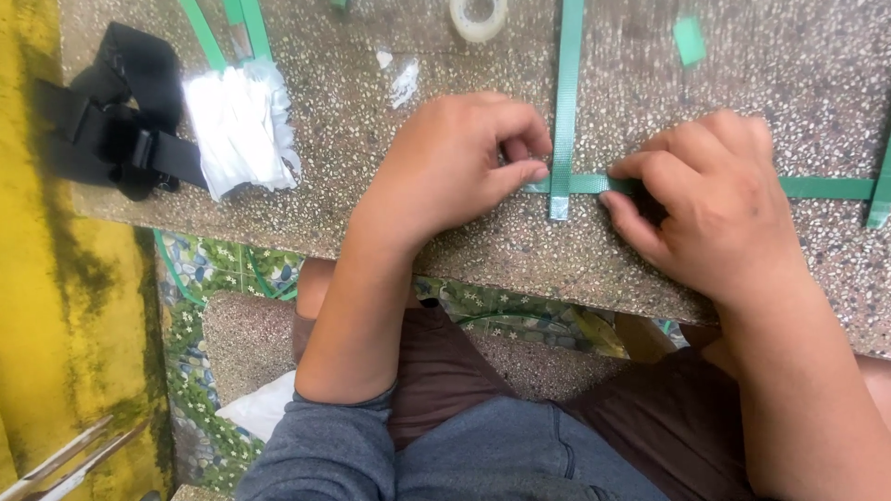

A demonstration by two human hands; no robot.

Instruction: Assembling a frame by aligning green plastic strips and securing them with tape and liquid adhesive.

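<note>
Two green straps cross on the stone table (371, 139): the upright strap (566, 93) lies over the flat strap (817, 188). My left hand (455, 162) pinches the crossing with thumb and forefinger; my right hand (715, 204) presses fingertips down on the flat strap, hiding part of it. More green strips (223, 32) run off the top edge. One tape roll (479, 17) is cut off there. One white bag (239, 125), one black buckle strap (116, 107).

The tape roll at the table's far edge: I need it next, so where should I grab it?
Pinch the ring wall of the tape roll from above, probably one finger in its open centre. It lies flat on the stone table, unobstructed.
</note>
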